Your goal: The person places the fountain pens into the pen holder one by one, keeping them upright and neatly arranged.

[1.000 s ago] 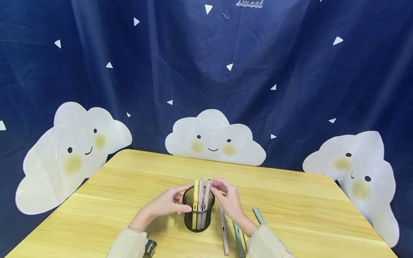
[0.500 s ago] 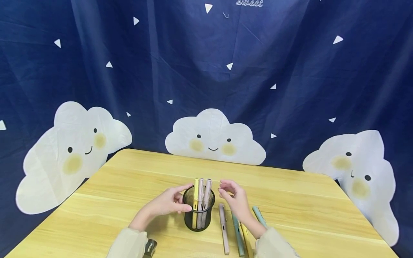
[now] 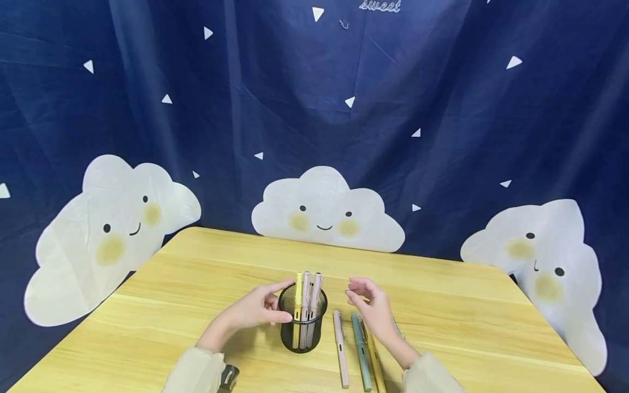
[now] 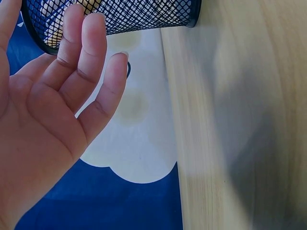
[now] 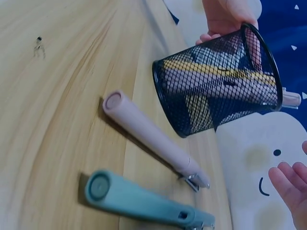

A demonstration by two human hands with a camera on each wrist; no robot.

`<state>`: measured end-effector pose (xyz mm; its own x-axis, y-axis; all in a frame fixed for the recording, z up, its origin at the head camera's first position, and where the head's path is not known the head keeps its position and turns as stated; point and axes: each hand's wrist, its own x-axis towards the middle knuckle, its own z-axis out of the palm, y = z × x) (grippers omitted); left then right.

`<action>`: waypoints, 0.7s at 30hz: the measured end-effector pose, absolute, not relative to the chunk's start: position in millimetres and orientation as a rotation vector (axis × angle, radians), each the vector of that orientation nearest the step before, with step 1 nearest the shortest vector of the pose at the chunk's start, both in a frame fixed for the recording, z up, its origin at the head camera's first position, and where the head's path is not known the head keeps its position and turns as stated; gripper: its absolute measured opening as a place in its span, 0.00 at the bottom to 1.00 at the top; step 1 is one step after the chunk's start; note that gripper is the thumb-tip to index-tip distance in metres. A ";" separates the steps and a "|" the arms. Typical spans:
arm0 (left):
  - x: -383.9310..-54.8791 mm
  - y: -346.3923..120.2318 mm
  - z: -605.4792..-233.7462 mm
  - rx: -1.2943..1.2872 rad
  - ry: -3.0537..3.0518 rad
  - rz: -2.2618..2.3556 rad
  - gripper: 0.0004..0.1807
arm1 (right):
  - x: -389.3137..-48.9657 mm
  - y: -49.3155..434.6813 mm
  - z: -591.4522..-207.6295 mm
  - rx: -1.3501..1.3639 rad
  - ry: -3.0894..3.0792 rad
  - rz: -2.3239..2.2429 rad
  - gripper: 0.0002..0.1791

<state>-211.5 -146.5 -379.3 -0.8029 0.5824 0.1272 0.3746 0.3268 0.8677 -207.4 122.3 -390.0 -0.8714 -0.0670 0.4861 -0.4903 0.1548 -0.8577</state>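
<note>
A black mesh pen holder stands upright on the table, with one yellow pen and two pale pink pens in it. My left hand holds its rim from the left, thumb at the near side and index finger at the far side. In the left wrist view, other fingers of the left hand lie loosely by the mesh. To the right of the holder, my right hand hovers with nothing in it, fingers softly bent. Below it lie a pale pink pen and a teal pen.
Beside the teal pen lies a gold-yellow pen. Another teal pen is mostly hidden behind the right wrist. A small black object sits by the left sleeve. Past the wooden table hangs a blue curtain with clouds.
My right hand has let go of the pink pen in the holder and drawn away to the right, uncovering more of the pens on the table. The left hand stays on the rim.
</note>
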 end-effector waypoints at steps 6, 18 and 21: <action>-212.0 -146.6 -380.0 0.881 2.389 1.465 0.42 | -206.0 132.5 -393.3 0.482 -2.097 1.758 0.11; -211.5 -146.3 -379.6 0.881 2.375 1.488 0.43 | -202.6 155.8 -400.5 0.476 -2.089 1.706 0.10; -211.6 -146.2 -379.7 0.888 2.378 1.488 0.43 | -201.5 162.1 -403.5 0.477 -2.112 1.675 0.10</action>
<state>-211.6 -146.2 -379.7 -0.7999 0.5831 0.1422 0.3828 0.3132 0.8691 -201.5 162.1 -403.5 -0.8610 -0.0174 0.5082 -0.4988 0.2233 -0.8374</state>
